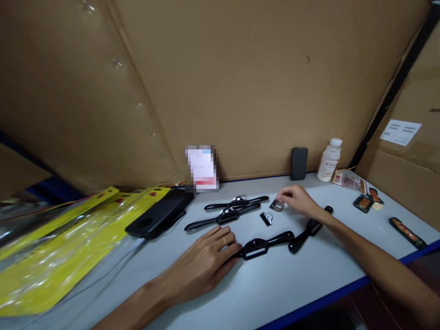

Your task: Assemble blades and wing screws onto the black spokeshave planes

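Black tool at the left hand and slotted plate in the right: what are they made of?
Black tool: probably metal with glossy paint, going by its bright highlights; hard plastic is possible.
Slotted plate: likely bare steel, thin, flat and grey; exact metal unclear.

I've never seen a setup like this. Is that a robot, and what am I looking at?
No robot here: these are a person's bare hands, in one picture from a camera worn on the head, looking forward and down. The left hand grips a black spokeshave, a shaving tool, by one handle. The right hand pinches a flat metal blade. Also on the table lie a small metal cap, more spokeshaves and yellow packaging; a white-capped bottle stands behind.
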`<control>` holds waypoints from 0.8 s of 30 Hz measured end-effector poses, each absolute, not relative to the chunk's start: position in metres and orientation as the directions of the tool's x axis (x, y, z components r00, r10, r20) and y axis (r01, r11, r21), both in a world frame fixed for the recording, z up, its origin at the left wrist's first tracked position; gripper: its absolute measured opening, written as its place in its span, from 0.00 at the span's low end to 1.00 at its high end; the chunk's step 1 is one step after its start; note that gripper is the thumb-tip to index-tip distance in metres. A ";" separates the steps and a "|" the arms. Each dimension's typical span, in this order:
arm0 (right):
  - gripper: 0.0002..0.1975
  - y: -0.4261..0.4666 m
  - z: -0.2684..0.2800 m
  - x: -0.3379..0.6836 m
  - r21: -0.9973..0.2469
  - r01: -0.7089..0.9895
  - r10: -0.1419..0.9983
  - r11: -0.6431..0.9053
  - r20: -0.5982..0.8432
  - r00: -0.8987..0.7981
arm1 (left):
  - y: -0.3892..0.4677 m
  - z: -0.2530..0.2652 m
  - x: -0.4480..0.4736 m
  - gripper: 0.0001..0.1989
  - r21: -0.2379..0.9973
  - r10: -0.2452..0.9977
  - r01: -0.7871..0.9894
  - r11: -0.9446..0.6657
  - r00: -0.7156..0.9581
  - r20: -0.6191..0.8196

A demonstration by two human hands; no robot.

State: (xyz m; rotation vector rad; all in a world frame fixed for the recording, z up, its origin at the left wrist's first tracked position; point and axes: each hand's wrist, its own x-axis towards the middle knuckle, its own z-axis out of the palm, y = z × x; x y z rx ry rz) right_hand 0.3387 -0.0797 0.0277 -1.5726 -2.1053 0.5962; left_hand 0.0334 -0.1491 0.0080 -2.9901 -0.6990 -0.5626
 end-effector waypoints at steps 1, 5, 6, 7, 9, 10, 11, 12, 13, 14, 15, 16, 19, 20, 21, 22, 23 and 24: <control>0.12 -0.078 0.034 0.347 -0.515 0.827 0.974 0.226 0.105 -0.201 | -0.149 0.008 0.033 0.11 0.065 0.425 0.431 -0.900 0.835 0.350; 0.03 -0.078 0.053 0.377 -0.277 0.951 0.990 0.139 0.008 -0.142 | -0.148 0.006 0.033 0.11 0.085 0.428 0.426 -0.901 0.835 0.346; 0.04 -0.078 0.055 0.382 -0.235 0.963 0.989 0.132 -0.029 -0.142 | -0.148 0.006 0.033 0.11 0.088 0.429 0.427 -0.900 0.833 0.349; 0.06 -0.079 0.055 0.384 -0.201 0.971 0.988 0.129 -0.062 -0.144 | -0.148 0.005 0.033 0.11 0.090 0.432 0.430 -0.899 0.831 0.350; 0.10 -0.079 0.054 0.386 -0.154 0.979 0.982 0.135 -0.112 -0.153 | -0.148 0.005 0.032 0.11 0.094 0.436 0.432 -0.897 0.828 0.352; 0.11 -0.079 0.052 0.386 -0.139 0.980 0.978 0.145 -0.130 -0.163 | -0.148 0.005 0.033 0.11 0.095 0.437 0.433 -0.897 0.829 0.349; 0.11 -0.078 0.050 0.386 -0.129 0.979 0.974 0.156 -0.146 -0.174 | -0.148 0.005 0.033 0.11 0.096 0.436 0.431 -0.897 0.831 0.346; 0.11 -0.076 0.049 0.385 -0.123 0.978 0.969 0.167 -0.161 -0.186 | -0.148 0.005 0.033 0.11 0.096 0.434 0.429 -0.898 0.833 0.343; 0.11 -0.075 0.047 0.385 -0.121 0.977 0.966 0.175 -0.174 -0.194 | -0.148 0.005 0.033 0.11 0.097 0.433 0.427 -0.899 0.834 0.341; 0.11 -0.074 0.046 0.386 -0.120 0.976 0.962 0.179 -0.185 -0.199 | -0.148 0.006 0.033 0.12 0.099 0.434 0.427 -0.899 0.834 0.342; 0.12 -0.072 0.046 0.386 -0.122 0.976 0.960 0.179 -0.195 -0.200 | -0.148 0.006 0.033 0.12 0.102 0.436 0.428 -0.898 0.832 0.342; 0.13 -0.072 0.045 0.387 -0.125 0.976 0.958 0.176 -0.206 -0.199 | -0.148 0.006 0.033 0.12 0.105 0.436 0.427 -0.898 0.832 0.344; 0.19 -0.072 0.047 0.388 -0.143 0.975 0.951 0.172 -0.235 -0.202 | -0.148 0.007 0.033 0.12 0.107 0.436 0.427 -0.898 0.831 0.345; 0.22 -0.073 0.047 0.388 -0.149 0.973 0.949 0.174 -0.240 -0.206 | -0.148 0.008 0.033 0.12 0.105 0.435 0.426 -0.898 0.831 0.347; 0.23 -0.074 0.048 0.388 -0.154 0.972 0.947 0.177 -0.242 -0.211 | -0.148 0.008 0.033 0.12 0.103 0.434 0.427 -0.899 0.831 0.348; 0.23 -0.075 0.048 0.387 -0.157 0.971 0.947 0.180 -0.240 -0.214 | -0.148 0.008 0.034 0.12 0.101 0.434 0.427 -0.899 0.830 0.351; 0.23 -0.077 0.048 0.386 -0.160 0.971 0.947 0.180 -0.237 -0.215 | -0.148 0.008 0.034 0.12 0.102 0.434 0.427 -0.899 0.828 0.355; 0.23 -0.078 0.047 0.385 -0.164 0.970 0.949 0.179 -0.232 -0.214 | -0.148 0.008 0.034 0.13 0.103 0.435 0.428 -0.898 0.827 0.358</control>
